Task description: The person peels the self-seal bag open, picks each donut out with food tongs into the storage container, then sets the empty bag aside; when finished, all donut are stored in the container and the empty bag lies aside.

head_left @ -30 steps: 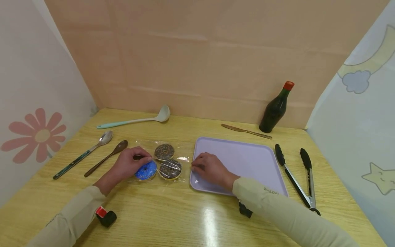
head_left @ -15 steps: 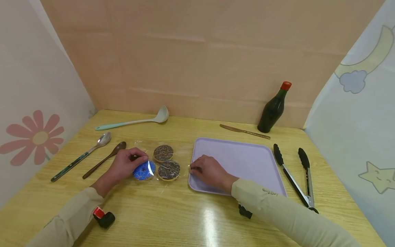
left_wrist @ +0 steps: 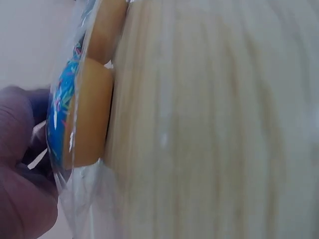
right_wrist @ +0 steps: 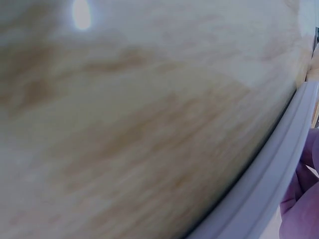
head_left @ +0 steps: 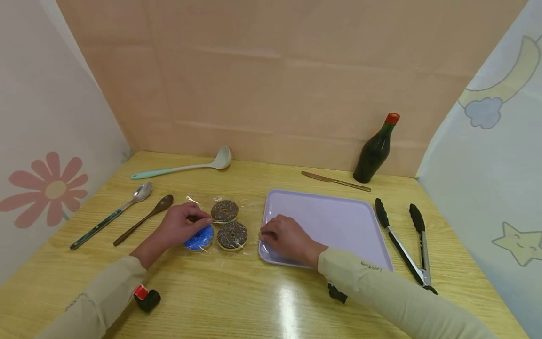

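A clear plastic bag [head_left: 251, 216] lies flat on the table with three doughnuts inside. Two are chocolate-brown with sprinkles, a rear brown doughnut [head_left: 225, 211] and a front brown doughnut [head_left: 232, 236]; the third is a blue doughnut [head_left: 199, 238]. My left hand [head_left: 179, 224] pinches the film over the blue doughnut, partly covering it. In the left wrist view, fingers and thumb sit against the wrapped blue-iced side [left_wrist: 62, 109]. My right hand [head_left: 289, 238] pinches the bag's right end above the left rim of the lilac tray [head_left: 326, 221]; its fingertips are partly hidden.
Left of the bag lie a brown wooden spoon [head_left: 146, 219] and a metal spoon [head_left: 112, 215]. Behind are a ladle [head_left: 190, 166], a knife [head_left: 336, 181] and a dark bottle [head_left: 372, 153] near the back wall. Tongs [head_left: 404, 245] lie right of the tray.
My left hand has shifted slightly right over the blue doughnut, hiding more of it. Glare on the film over the doughnuts has lessened. The right hand stays at the bag's right end.
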`<state>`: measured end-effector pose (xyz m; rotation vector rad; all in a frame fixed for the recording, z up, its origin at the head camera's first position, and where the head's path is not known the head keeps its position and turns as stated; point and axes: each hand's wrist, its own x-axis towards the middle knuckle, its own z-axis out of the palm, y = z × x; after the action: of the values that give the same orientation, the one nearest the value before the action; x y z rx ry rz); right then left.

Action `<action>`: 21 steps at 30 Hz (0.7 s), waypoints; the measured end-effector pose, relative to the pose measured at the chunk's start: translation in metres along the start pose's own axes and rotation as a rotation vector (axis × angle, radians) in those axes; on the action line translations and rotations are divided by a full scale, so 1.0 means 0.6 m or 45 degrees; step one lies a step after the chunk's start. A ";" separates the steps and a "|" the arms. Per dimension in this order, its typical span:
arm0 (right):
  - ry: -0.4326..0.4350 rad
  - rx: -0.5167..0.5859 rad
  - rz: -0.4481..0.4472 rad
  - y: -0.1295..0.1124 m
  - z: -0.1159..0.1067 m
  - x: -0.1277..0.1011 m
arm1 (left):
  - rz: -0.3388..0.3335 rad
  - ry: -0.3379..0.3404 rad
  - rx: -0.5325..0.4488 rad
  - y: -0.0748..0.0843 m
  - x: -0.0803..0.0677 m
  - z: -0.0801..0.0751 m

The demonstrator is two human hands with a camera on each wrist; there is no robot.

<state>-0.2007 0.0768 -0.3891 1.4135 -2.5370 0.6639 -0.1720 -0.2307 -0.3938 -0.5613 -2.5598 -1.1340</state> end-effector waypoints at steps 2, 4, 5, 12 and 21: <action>0.005 -0.004 -0.010 0.000 0.000 -0.001 | 0.003 0.008 0.047 0.000 0.002 0.003; 0.014 -0.008 -0.023 0.000 0.000 -0.001 | 0.016 0.025 0.073 0.000 0.003 0.004; 0.021 -0.011 -0.031 0.001 0.000 -0.001 | 0.024 0.032 0.068 0.000 0.003 0.005; 0.044 -0.024 -0.065 0.002 0.003 -0.001 | 0.049 0.034 -0.032 -0.003 0.005 0.011; 0.055 -0.033 -0.077 0.005 0.006 -0.003 | -0.065 0.089 -0.166 -0.017 0.001 0.010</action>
<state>-0.2019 0.0776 -0.3939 1.4449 -2.4507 0.6424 -0.1778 -0.2324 -0.4042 -0.4799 -2.4673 -1.3214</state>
